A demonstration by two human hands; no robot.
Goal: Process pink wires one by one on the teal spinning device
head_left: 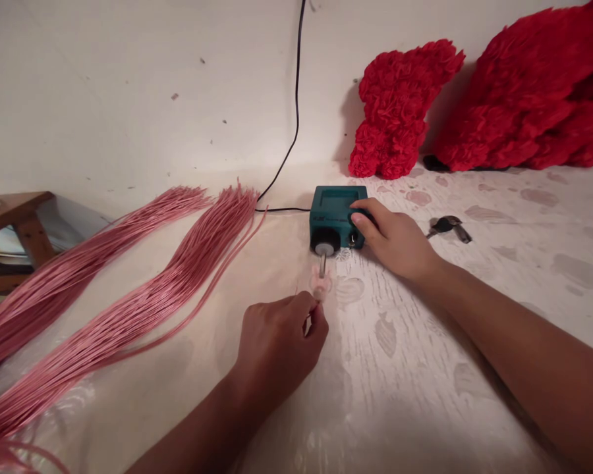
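A small teal motor box (337,214) with a black round collar stands on the table, and a thin metal shaft (322,264) points from it toward me. My right hand (395,238) grips the box's right side, thumb at the front near a small switch (353,238) and fingers over the top. In front of the shaft, my left hand (282,336) is closed, with thumb and forefinger pinched together. At those fingertips is a small translucent pale-pink piece (320,284), in line with the shaft's end. Its exact kind is too blurred to tell.
Two bundles of long pink strands (178,276) lie across the left side. A black cord (296,99) runs down the wall to the box. Red ruffled flower figures (395,112) stand at the back right, and keys (449,226) lie nearby. A wooden shelf (34,230) stands far left.
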